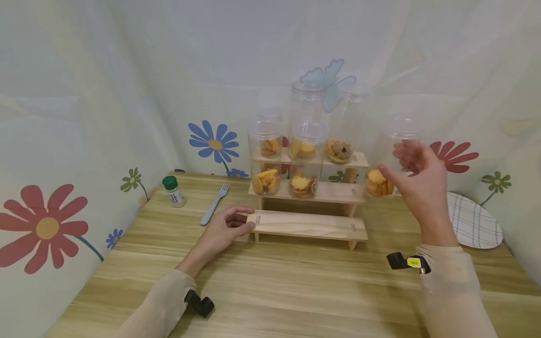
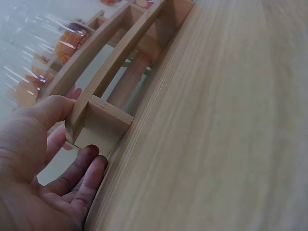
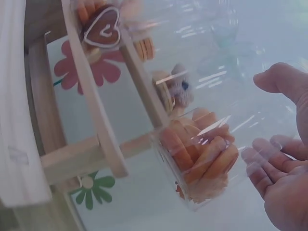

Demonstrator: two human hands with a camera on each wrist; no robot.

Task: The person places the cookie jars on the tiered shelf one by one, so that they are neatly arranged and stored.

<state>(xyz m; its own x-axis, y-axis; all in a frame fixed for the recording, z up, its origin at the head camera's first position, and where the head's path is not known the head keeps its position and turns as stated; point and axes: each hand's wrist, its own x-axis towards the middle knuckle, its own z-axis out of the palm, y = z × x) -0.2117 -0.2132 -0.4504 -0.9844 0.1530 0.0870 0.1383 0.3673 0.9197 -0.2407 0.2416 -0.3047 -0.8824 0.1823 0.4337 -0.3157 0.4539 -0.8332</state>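
A three-tier wooden display stand (image 1: 304, 223) is on the table, with clear lidded jars of cookies on its upper two tiers. My left hand (image 1: 226, 229) grips the left end of its lowest tier, thumb and fingers on either side of the board. In the left wrist view, the left hand (image 2: 53, 159) is around that board's end. My right hand (image 1: 422, 180) holds a clear jar (image 1: 379, 182) of orange cookies beside the stand's right end. In the right wrist view, the jar (image 3: 197, 163) is off the stand, with thumb and fingers around its upper part, partly lost in glare.
A green-capped shaker (image 1: 173, 191) and a grey fork (image 1: 214, 205) lie left of the stand, the shaker upright. At the right is a checked oval plate (image 1: 475, 220). A flowered curtain (image 1: 169, 84) hangs close behind and beside the table.
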